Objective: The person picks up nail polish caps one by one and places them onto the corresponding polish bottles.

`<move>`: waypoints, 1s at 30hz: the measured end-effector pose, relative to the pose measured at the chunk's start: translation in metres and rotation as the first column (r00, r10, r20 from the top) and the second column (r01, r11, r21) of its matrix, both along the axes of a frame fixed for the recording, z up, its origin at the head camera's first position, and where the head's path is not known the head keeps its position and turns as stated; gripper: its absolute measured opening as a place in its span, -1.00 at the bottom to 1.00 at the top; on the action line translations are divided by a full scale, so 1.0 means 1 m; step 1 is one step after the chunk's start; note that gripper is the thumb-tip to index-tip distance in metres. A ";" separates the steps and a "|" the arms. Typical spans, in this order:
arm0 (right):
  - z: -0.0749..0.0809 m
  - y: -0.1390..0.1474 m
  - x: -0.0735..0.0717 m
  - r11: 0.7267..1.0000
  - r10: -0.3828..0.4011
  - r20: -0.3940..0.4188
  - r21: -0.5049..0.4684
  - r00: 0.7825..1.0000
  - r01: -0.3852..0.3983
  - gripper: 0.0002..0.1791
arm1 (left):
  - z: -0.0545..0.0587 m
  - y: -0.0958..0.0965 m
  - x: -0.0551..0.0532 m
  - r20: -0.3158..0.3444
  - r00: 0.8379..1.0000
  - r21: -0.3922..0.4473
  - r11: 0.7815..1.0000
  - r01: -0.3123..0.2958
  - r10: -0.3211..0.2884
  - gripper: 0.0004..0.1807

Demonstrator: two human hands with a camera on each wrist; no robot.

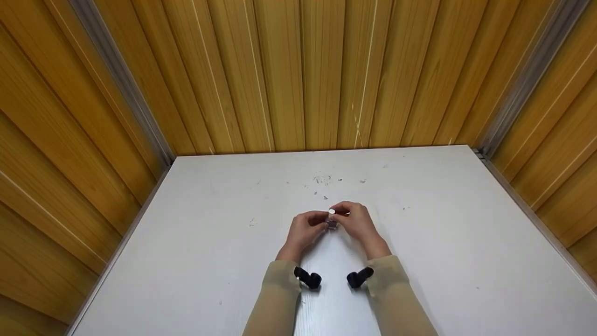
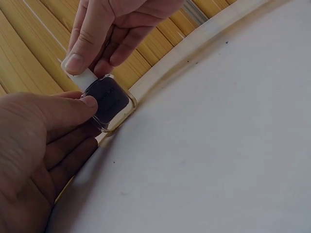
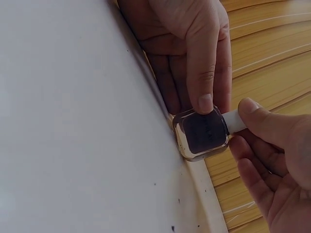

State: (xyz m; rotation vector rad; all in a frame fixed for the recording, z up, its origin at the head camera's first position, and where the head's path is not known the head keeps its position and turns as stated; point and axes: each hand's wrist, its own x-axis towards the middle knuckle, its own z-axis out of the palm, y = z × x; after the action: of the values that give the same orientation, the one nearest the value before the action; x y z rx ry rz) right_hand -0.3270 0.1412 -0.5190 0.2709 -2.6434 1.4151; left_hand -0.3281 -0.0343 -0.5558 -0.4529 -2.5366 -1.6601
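Observation:
A small square glass nail polish bottle [image 2: 109, 103] with dark contents and a white cap [image 3: 233, 121] stands at the middle of the white table. My left hand [image 1: 305, 231] pinches the glass body between thumb and fingers. From the other side, my right hand [image 1: 358, 225] pinches the white cap, its thumb lying along the cap in the right wrist view. The cap sits at the bottle's neck; whether it is loose or tight cannot be seen. Faint lettering on the bottle's front is too blurred to read.
The white table top [image 1: 210, 261] has small dark marks and scuffs [image 1: 322, 179] beyond the hands. Yellow wood-look panels [image 1: 322, 79] rise behind and at both sides, with grey metal posts [image 1: 527, 74] in the corners. A black wrist camera [image 1: 308, 278] sits at each sleeve.

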 end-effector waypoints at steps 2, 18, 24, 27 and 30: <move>0.000 0.000 0.000 1.000 0.000 0.001 0.001 1.000 0.000 -0.85 | -0.001 0.000 -0.001 -0.002 1.000 0.002 1.000 0.004 -0.004 -0.71; -0.001 0.000 -0.001 0.999 0.017 -0.006 -0.035 1.000 -0.017 -0.83 | 0.000 0.000 0.000 0.003 1.000 0.030 0.999 0.018 -0.018 -0.72; -0.002 0.001 0.000 0.999 0.025 -0.010 -0.041 1.000 -0.025 -0.82 | -0.001 -0.001 -0.001 -0.008 1.000 0.024 0.999 0.026 -0.026 -0.70; -0.002 0.001 0.000 0.998 0.028 -0.017 -0.050 0.999 -0.028 -0.81 | 0.000 -0.001 -0.001 0.004 1.000 0.015 1.000 0.023 -0.023 -0.69; -0.003 0.001 0.000 0.998 0.029 -0.019 -0.063 0.999 -0.030 -0.82 | 0.000 -0.001 -0.001 0.020 1.000 0.008 1.000 0.016 -0.017 -0.69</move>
State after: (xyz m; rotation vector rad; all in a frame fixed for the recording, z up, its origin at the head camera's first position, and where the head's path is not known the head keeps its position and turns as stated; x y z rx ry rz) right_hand -0.3270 0.1426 -0.5216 0.3155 -2.5860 1.4945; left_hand -0.3288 -0.0355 -0.5556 -0.4604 -2.5458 -1.6884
